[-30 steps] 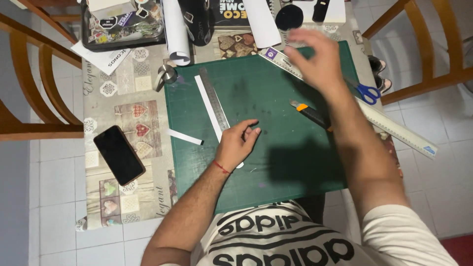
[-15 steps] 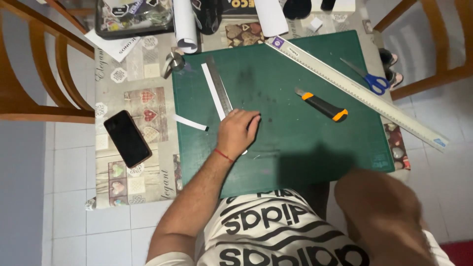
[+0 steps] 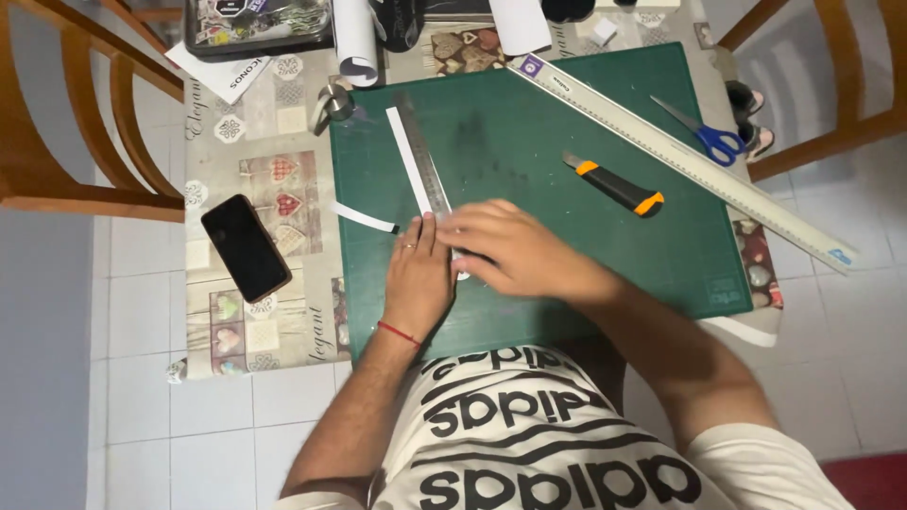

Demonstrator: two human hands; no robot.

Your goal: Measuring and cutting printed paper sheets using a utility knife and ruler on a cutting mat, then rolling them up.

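Observation:
My left hand point(image 3: 417, 276) lies flat on the green cutting mat point(image 3: 529, 179), fingers together, pressing beside the near end of a metal ruler point(image 3: 421, 159). A white paper strip point(image 3: 406, 158) runs along the ruler's left edge. My right hand point(image 3: 510, 247) rests on the ruler's near end, fingers spread, touching the left hand's fingertips. Whether it grips the ruler or only presses on it is unclear. A black and orange utility knife point(image 3: 619, 186) lies on the mat to the right, apart from both hands.
A long white ruler point(image 3: 680, 161) and blue scissors point(image 3: 707, 134) lie at the mat's right. A black phone point(image 3: 245, 247) and a small white strip point(image 3: 365, 218) lie left. Paper rolls point(image 3: 356, 38), a tray point(image 3: 255, 24) and wooden chairs point(image 3: 85, 142) surround the table.
My right hand came from the far side of the mat, dropped back toward my body, then landed on the ruler's near end. The left hand stayed put, now flatter.

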